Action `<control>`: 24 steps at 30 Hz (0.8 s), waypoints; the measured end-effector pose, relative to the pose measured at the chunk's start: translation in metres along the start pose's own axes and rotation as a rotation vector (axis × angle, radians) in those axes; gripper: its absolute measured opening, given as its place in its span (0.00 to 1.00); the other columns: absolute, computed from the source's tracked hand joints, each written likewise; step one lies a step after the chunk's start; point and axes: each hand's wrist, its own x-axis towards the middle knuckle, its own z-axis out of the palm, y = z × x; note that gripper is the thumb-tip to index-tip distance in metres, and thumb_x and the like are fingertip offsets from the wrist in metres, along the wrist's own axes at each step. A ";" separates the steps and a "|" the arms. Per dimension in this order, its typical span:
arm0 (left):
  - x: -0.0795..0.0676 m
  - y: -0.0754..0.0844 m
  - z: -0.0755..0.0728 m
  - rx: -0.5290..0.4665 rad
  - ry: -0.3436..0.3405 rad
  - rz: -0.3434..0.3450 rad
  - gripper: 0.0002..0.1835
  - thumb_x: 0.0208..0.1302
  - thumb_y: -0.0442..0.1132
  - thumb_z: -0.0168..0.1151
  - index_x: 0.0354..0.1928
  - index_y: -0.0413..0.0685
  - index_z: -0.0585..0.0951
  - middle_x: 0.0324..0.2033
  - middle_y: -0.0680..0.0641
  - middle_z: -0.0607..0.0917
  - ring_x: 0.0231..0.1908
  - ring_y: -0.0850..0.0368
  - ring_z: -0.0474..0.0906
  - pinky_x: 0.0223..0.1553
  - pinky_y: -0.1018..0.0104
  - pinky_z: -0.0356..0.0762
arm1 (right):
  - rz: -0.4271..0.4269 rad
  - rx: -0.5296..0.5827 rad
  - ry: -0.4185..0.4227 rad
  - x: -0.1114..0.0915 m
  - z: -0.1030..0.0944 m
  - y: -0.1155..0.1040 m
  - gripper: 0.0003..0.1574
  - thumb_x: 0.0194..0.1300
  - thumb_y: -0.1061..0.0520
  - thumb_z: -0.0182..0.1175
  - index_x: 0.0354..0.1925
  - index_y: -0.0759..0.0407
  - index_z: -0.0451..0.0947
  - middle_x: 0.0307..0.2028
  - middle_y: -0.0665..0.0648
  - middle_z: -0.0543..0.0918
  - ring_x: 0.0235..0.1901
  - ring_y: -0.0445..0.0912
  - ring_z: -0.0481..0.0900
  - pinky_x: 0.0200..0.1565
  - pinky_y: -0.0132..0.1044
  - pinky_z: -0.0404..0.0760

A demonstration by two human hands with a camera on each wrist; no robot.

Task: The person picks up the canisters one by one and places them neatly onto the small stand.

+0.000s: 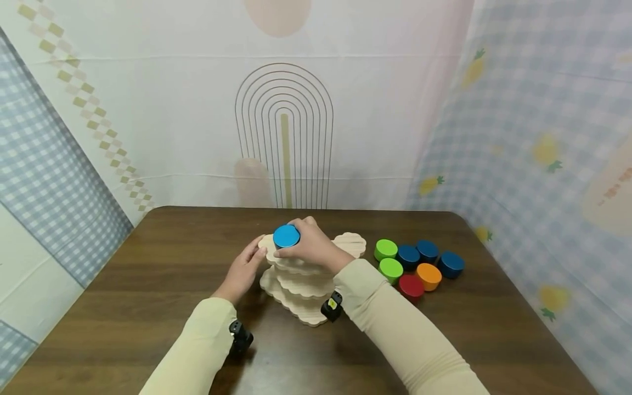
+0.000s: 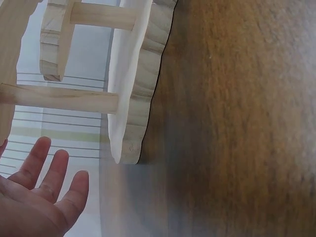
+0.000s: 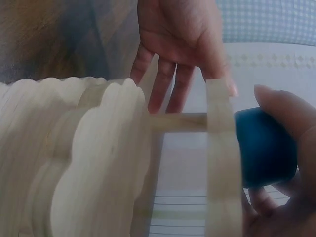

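My right hand (image 1: 312,242) grips a blue round block (image 1: 286,235) between thumb and fingers. The block sits against the upper face of the top board (image 3: 223,163) of a tiered wooden stand (image 1: 301,304). Scalloped, cloud-shaped boards make up this stand, joined by round wooden posts (image 2: 98,15). At the left edge of the top board, my left hand (image 1: 242,273) holds on with the thumb above and the index finger at the rim. Its other fingers (image 2: 53,170) spread loosely below the board.
Right of the stand, several round blocks lie grouped on the dark wooden table (image 1: 163,312): green (image 1: 386,248), dark blue (image 1: 450,264), orange (image 1: 428,276) and red (image 1: 411,286). A printed cloth (image 1: 365,137) hangs behind the table.
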 end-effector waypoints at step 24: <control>-0.003 -0.001 0.000 -0.071 -0.051 -0.011 0.31 0.76 0.55 0.40 0.74 0.50 0.57 0.71 0.40 0.62 0.69 0.40 0.58 0.67 0.40 0.53 | -0.055 -0.130 -0.023 -0.008 0.003 -0.012 0.54 0.54 0.37 0.70 0.72 0.53 0.60 0.63 0.62 0.65 0.60 0.53 0.65 0.56 0.47 0.74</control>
